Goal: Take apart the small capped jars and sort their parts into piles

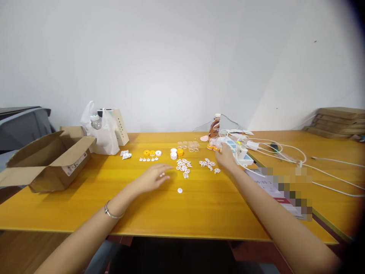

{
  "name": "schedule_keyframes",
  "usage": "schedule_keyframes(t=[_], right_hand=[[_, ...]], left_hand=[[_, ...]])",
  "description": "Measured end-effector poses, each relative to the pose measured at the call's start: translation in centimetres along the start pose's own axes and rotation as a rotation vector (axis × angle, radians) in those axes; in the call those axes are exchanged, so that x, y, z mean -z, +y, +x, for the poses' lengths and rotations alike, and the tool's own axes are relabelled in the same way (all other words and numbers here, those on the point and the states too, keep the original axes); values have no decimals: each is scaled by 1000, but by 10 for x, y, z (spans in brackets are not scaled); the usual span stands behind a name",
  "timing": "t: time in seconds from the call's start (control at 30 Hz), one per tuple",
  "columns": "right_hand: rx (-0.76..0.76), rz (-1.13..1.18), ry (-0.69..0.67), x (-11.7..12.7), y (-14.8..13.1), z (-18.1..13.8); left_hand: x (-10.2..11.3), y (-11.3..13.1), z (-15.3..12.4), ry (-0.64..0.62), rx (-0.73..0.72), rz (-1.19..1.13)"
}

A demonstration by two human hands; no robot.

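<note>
My left hand (154, 177) hovers over the table with fingers stretched and thumb apart. A tiny white piece (162, 174) shows between thumb and fingers; it seems to lie on the table. A white disc (180, 190) lies to the right of this hand. My right hand (226, 155) reaches to a cluster of orange and clear parts (213, 147) at the back right, where its fingertips are blurred and partly hidden. White cut-out pieces (184, 165) lie in a loose pile between the hands, and a smaller group of them (207, 163) sits nearer my right hand.
Yellow and white round parts (152, 153), small white pegs (148, 159) and clear rings (191, 145) stand further back. A cardboard box (54, 167) and plastic bag (104, 139) are left. A brown bottle (215, 125), power strip (243, 158) and cables (281, 152) are right.
</note>
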State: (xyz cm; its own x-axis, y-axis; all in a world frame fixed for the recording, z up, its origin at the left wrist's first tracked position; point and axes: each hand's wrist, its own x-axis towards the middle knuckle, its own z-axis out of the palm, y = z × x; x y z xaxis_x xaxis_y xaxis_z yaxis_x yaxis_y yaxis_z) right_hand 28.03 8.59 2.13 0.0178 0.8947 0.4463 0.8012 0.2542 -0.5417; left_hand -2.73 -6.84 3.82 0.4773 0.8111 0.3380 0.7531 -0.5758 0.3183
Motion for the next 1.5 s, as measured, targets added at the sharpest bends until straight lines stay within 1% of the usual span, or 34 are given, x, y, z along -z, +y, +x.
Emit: schedule_keyframes(t=[0.07, 0.13, 0.2, 0.27, 0.4, 0.5, 0.6, 0.67, 0.77, 0.87, 0.93, 0.97, 1.03, 1.07, 1.17, 1.27, 1.4, 1.5], right_hand=[[19, -218, 15, -2, 11, 10], [60, -386, -9, -7, 19, 15], [101, -503, -37, -13, 25, 16], [139, -567, -35, -17, 30, 16], [191, -585, -11, -16, 33, 17], [164, -559, 3, -12, 31, 14], [129, -514, 29, -9, 28, 11], [150, -448, 40, -6, 25, 8], [205, -255, 75, 2, 17, 0], [270, -158, 85, 15, 1, -19], [343, -114, 41, 23, -14, -39], [379, -71, 2, 26, -22, -50], [441, 143, -145, 28, -40, -72], [458, 210, -208, 28, -48, -82], [529, 337, -378, 25, -70, -105], [596, 392, -501, 20, -86, -117], [626, 398, -599, 14, -98, -123], [627, 386, -649, 12, -102, -124]], left_hand=[[-12, 19, -8, -51, -62, 82], [-24, 30, -12, -61, -88, 156], [-35, 35, -15, -65, -118, 213], [-44, 35, -16, -64, -145, 249], [-54, 36, -15, -44, -164, 305], [-57, 41, -14, -23, -171, 344], [-57, 45, -14, 4, -166, 328], [-52, 43, -14, 31, -122, 275], [-36, 27, -16, 95, 27, 174], [-10, -8, -20, 194, 181, 159], [8, -36, -23, 261, 303, 158], [15, -50, -25, 288, 426, 129], [25, -75, -27, 281, 621, 118], [28, -84, -28, 269, 680, 127], [30, -101, -28, 264, 738, 151], [25, -107, -25, 260, 742, 145], [19, -110, -23, 261, 736, 139], [20, -109, -23, 280, 723, 142]])
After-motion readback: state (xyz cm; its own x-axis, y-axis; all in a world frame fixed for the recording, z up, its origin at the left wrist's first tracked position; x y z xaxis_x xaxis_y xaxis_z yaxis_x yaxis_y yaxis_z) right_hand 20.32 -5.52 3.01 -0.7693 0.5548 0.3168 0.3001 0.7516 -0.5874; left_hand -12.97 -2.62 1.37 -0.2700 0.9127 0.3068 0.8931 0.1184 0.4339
